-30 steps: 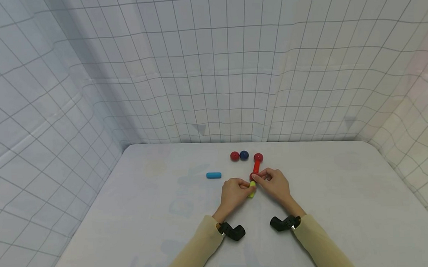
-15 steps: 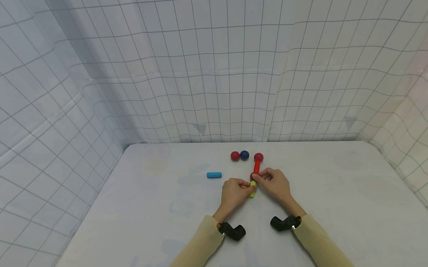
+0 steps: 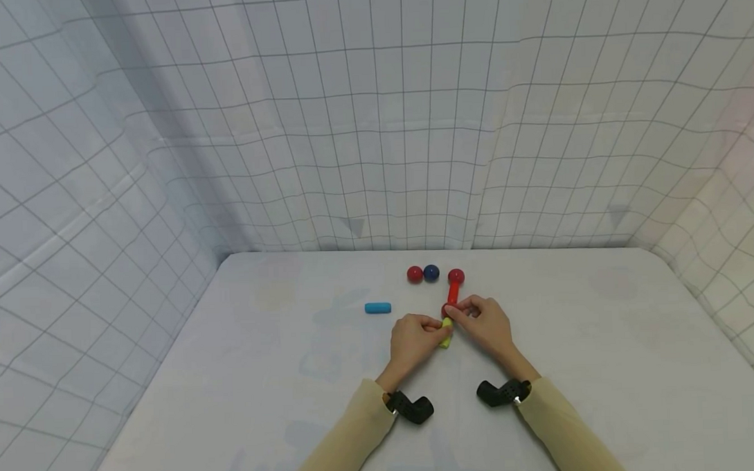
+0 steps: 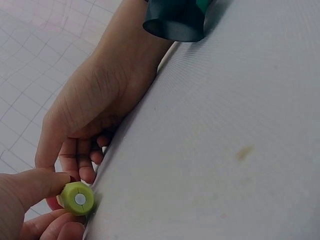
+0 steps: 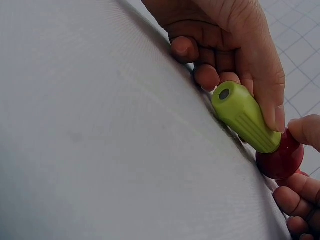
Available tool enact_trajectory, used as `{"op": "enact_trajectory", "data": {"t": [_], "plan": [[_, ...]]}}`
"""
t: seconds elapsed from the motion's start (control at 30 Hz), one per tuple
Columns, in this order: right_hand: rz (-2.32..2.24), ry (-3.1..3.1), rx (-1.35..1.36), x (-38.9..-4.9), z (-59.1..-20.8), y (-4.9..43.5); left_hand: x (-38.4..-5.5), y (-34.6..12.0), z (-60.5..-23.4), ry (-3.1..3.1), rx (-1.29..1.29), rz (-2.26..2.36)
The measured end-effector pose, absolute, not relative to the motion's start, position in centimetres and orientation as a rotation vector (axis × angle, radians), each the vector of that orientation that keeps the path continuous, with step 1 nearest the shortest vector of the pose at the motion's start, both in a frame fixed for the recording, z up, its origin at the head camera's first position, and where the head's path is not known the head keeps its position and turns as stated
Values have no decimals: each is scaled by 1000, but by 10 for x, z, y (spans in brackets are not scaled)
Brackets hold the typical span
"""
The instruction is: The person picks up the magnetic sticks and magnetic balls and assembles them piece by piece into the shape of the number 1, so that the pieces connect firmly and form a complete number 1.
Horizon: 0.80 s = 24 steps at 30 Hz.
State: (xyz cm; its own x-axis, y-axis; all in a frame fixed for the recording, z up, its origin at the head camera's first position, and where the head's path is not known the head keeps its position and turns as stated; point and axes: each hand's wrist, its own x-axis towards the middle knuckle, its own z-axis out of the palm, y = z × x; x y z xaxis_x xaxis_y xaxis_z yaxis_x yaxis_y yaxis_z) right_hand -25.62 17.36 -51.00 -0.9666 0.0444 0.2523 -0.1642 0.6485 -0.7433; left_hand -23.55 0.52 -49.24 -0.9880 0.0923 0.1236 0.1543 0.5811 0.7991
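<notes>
In the head view my left hand [image 3: 414,341] pinches a ribbed yellow-green rod [image 5: 245,117] between thumb and fingers. One end of the rod meets a glossy dark red ball [image 5: 280,159], which my right hand [image 3: 487,327] holds with thumb and fingertips. A light round spot marks the rod's other end face [image 4: 80,199] in the left wrist view. From the held ball a red rod [image 3: 453,292] runs away from me to a second red ball [image 3: 456,276], all in one line. My fingers cover part of the held ball in the head view.
Left of the hands lies a blue rod [image 3: 377,307] on the white table [image 3: 263,378]. Farther back, a loose red ball [image 3: 414,274] and a dark blue ball [image 3: 431,273] sit side by side. A white grid-patterned curtain [image 3: 373,125] rises behind the table and along its sides.
</notes>
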Motion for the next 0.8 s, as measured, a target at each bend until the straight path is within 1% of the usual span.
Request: {"op": "enact_trajectory", "data": {"t": [0.8], "plan": [[1248,-2627,68,-256,-509,175,-237,5,-493,-2747,-245,-1366]]}}
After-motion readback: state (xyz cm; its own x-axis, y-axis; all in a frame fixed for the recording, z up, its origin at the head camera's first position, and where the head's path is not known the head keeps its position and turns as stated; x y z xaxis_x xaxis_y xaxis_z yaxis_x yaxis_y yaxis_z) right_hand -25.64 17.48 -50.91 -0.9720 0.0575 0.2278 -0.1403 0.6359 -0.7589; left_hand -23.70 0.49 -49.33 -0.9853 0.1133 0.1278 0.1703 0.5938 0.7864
